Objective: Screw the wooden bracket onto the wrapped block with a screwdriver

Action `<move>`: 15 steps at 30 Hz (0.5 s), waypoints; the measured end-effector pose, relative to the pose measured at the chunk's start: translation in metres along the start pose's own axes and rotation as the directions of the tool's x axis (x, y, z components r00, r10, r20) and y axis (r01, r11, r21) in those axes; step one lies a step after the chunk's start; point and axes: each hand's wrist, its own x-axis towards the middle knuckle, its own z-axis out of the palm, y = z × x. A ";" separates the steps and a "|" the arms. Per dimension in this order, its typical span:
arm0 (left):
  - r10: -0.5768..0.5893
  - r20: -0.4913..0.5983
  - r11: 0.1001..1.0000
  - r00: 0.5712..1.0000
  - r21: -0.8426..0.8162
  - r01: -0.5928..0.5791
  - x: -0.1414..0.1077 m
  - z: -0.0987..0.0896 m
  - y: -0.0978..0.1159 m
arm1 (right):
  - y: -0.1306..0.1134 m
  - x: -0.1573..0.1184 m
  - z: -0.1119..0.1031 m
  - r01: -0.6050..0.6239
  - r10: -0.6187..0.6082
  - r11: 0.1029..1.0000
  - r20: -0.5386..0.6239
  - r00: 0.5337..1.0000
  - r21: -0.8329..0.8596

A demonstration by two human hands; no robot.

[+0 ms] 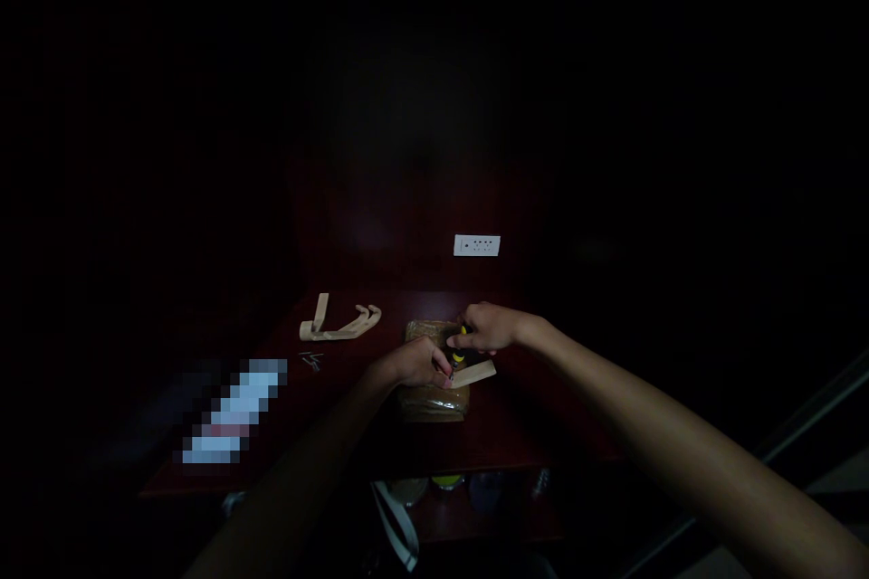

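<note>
Right hand (490,328) fingers closed around yellow-black screwdriver (460,350), tip down at pale wooden strip (473,373), left hand (419,362) pinching strip on brown block (433,398), dark red table (380,434).

A small screwdriver (460,349) with a yellow-and-black handle stands nearly upright just right of the frame's centre, its handle top enclosed by the right hand (490,328) and its tip pointing down onto a pale wooden strip (475,373). The strip is flat, light tan and short, lying slanted with its right end raised toward the right of the frame; its left end is pinched under the fingers of the left hand (417,364). The strip rests on top of a brownish block (433,400) wrapped in something glossy, which sits on the dark red counter (489,434) in the lower middle of the frame. The scene is very dim, so finer detail cannot be made out.
</note>
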 end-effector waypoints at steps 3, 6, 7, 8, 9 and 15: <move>-0.007 -0.003 1.000 1.000 0.005 0.007 -0.001 -0.001 0.002 | -0.005 -0.001 -0.001 -0.026 0.022 0.998 -0.082 0.996 -0.048; -0.005 0.005 1.000 1.000 0.003 0.004 -0.002 -0.001 0.004 | -0.005 -0.004 -0.001 -0.014 0.012 1.000 -0.096 0.995 -0.016; -0.002 0.007 1.000 1.000 0.003 0.002 -0.002 -0.001 0.004 | -0.005 -0.005 -0.001 -0.009 0.010 1.000 -0.071 0.997 0.009; -0.005 0.008 1.000 1.000 0.001 0.005 -0.003 -0.001 0.004 | -0.004 -0.006 -0.001 -0.006 0.008 0.999 -0.042 0.999 0.038; -0.008 0.010 1.000 1.000 -0.001 0.008 -0.003 -0.001 0.004 | -0.002 -0.007 -0.001 -0.001 0.002 0.998 -0.012 1.000 0.069; -0.025 0.003 1.000 1.000 -0.014 0.026 -0.002 0.001 0.003 | 0.000 -0.012 -0.001 0.008 -0.008 1.000 0.024 1.000 0.017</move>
